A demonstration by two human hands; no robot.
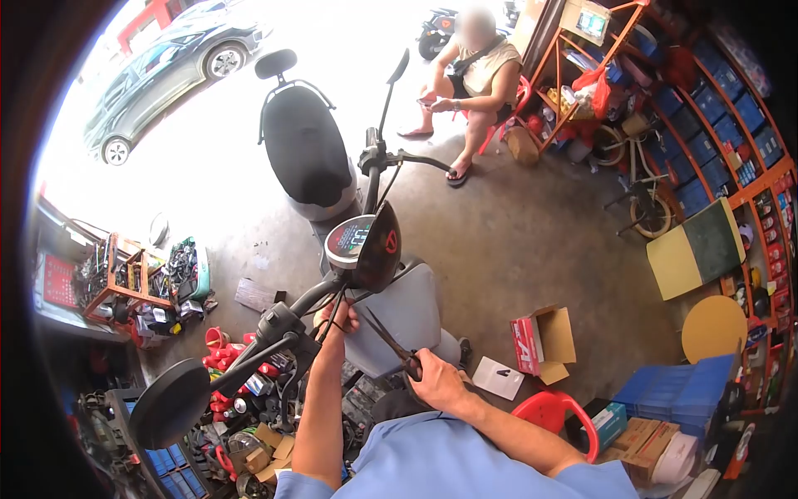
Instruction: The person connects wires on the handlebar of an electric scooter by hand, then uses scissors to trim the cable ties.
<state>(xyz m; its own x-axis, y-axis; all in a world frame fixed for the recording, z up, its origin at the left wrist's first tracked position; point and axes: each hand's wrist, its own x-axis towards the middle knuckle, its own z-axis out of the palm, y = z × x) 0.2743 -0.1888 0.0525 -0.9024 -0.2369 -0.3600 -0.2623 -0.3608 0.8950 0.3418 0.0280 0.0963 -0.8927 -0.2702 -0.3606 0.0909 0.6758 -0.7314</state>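
left hand (pixel 339 318): at thin black cables (pixel 336 306), can't tell if fingers grip
right hand (pixel 438 381): fingers gripping long dark metal scissors (pixel 389 339)

The concrete floor (pixel 465 241) bears an open red carton (pixel 527 344); a white sheet (pixel 498 378).

The person wears a light blue top (pixel 449 461) with short sleeves, both hands bare.

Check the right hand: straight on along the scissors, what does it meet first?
Scissors lead the right hand; ahead of their tips, likely the black cables under the dash, near the left hand. Depth unclear; they might pass beside them.
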